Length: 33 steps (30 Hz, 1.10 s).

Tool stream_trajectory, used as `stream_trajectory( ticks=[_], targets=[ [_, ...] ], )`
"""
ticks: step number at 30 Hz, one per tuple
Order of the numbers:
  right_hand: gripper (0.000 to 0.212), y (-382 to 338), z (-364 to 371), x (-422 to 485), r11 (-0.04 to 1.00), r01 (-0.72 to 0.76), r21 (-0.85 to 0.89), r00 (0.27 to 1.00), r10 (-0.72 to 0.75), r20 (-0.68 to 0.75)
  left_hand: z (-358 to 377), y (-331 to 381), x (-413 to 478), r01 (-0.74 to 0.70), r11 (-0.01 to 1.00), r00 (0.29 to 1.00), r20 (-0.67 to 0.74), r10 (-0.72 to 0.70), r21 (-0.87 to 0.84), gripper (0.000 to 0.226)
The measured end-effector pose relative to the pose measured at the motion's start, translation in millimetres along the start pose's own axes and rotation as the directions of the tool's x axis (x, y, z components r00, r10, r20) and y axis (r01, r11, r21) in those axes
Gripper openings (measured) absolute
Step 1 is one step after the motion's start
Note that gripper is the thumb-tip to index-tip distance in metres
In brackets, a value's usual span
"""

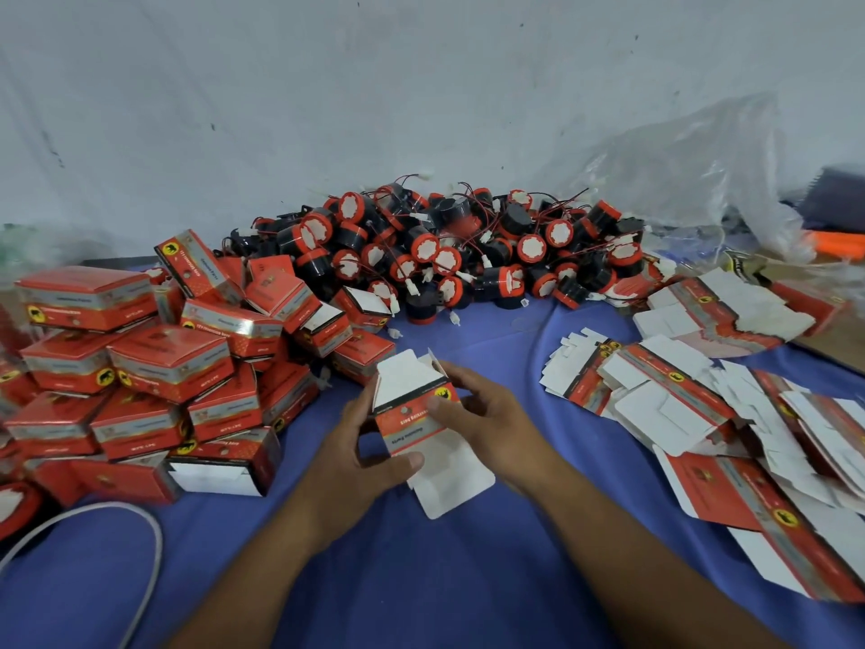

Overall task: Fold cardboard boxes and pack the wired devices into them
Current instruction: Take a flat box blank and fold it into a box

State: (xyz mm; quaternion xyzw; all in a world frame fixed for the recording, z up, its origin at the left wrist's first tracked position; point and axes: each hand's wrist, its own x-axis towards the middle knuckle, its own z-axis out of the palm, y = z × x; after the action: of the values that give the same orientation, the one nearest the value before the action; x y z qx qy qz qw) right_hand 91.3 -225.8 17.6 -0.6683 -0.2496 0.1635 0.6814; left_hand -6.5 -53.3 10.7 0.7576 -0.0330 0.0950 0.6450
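Head cam view: the person is holding one red-and-white printed cardboard box blank [412, 414] up over the middle of the blue cloth-covered tabletop [468, 578], half opened into a sleeve. The left hand [360, 456] is gripping its left side with the thumb pressing across the lower printed face, while the right hand [487, 414] is curling its fingers around the right side. Both hands are closed on it, I'd guess so it pops square with both end flaps hanging free for tucking.

The layout looks like a little assembly line. The heap of black round wired devices with red rims [468, 255] is sitting toward the far edge, within a reach. The stack of finished red boxes [140, 381] is piling up along the left edge, and the flat unfolded box blanks [678, 405] are spreading out over the right side. A crumpled clear plastic bag [692, 180] is slumping at the far right corner, and a white cable [117, 545] is looping near the left front corner.

Writing: the box print is upside down here. It seems to say "Genuine Parts", plus a yellow round logo with a black animal. The rest is too blurry.
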Motion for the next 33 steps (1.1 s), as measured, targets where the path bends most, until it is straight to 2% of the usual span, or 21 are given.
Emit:
stream_trajectory(
  ticks=[2, 3, 6, 9, 12, 14, 17, 20, 23, 28, 32, 33],
  targets=[
    [0.049, 0.8, 1.9, -1.4, 0.998, 0.006, 0.057, 0.999, -0.009, 0.053, 1.3, -2.3, 0.6, 0.012, 0.999, 0.999, -0.040, -0.010, 0.030, 0.064],
    [0.046, 0.3, 2.6, -1.8, 0.996, 0.004, 0.085, 0.998, -0.010, 0.067, 0.9, -2.6, 1.3, 0.033, 0.999, 0.997, -0.066, -0.034, -0.015, 0.057],
    [0.043, -0.5, 4.1, -2.2, 0.984, 0.000, 0.175, 0.996, -0.015, 0.083, -1.8, -4.8, 4.2, 0.091, 0.979, 0.986, -0.122, -0.114, -0.180, 0.058],
    [0.047, -0.1, 4.7, -3.2, 0.978, -0.025, 0.207, 0.996, 0.007, 0.089, -0.3, -6.6, 3.6, 0.113, 0.963, 0.982, -0.119, -0.146, -0.243, 0.054],
    [0.048, -1.6, 5.2, -3.4, 0.978, -0.023, 0.208, 0.998, 0.010, 0.064, -1.6, -6.9, 3.0, 0.089, 0.977, 0.984, -0.135, -0.117, -0.194, 0.042],
    [0.040, -3.1, 7.4, -4.5, 0.985, -0.025, 0.170, 0.999, 0.020, 0.035, -1.9, -5.5, 3.6, 0.076, 0.982, 0.987, -0.128, -0.099, -0.172, 0.042],
    [0.017, -3.4, 12.5, -7.2, 0.997, 0.006, -0.078, 1.000, -0.007, -0.016, 0.6, -4.4, 1.6, 0.086, 0.988, 0.992, -0.075, -0.097, -0.129, 0.041],
    [0.025, -0.8, 13.6, -8.3, 0.975, 0.058, -0.213, 0.998, -0.062, -0.013, 1.7, -2.8, -1.3, 0.070, 0.995, 0.995, -0.063, -0.075, -0.076, 0.036],
    [0.024, -0.1, 12.5, -8.4, 0.959, 0.148, -0.242, 0.988, -0.154, -0.004, 2.4, -0.3, -0.3, 0.027, 0.998, 0.993, -0.110, -0.033, -0.060, 0.030],
    [0.023, -0.9, 17.8, -9.9, 0.950, 0.255, -0.182, 0.966, -0.259, 0.003, 10.7, 6.6, -4.6, -0.062, 0.996, 0.977, -0.206, 0.047, -0.068, 0.016],
    [0.019, -1.6, 17.0, -8.9, 0.934, 0.318, -0.164, 0.938, -0.335, -0.089, 21.3, 11.7, -6.0, -0.179, 0.970, 0.928, -0.300, 0.222, 0.167, 0.030],
    [0.018, -1.9, 16.8, -9.3, 0.933, 0.330, -0.143, 0.931, -0.347, -0.114, 24.3, 12.2, -6.7, -0.184, 0.968, 0.913, -0.335, 0.233, 0.171, 0.038]
  ],
)
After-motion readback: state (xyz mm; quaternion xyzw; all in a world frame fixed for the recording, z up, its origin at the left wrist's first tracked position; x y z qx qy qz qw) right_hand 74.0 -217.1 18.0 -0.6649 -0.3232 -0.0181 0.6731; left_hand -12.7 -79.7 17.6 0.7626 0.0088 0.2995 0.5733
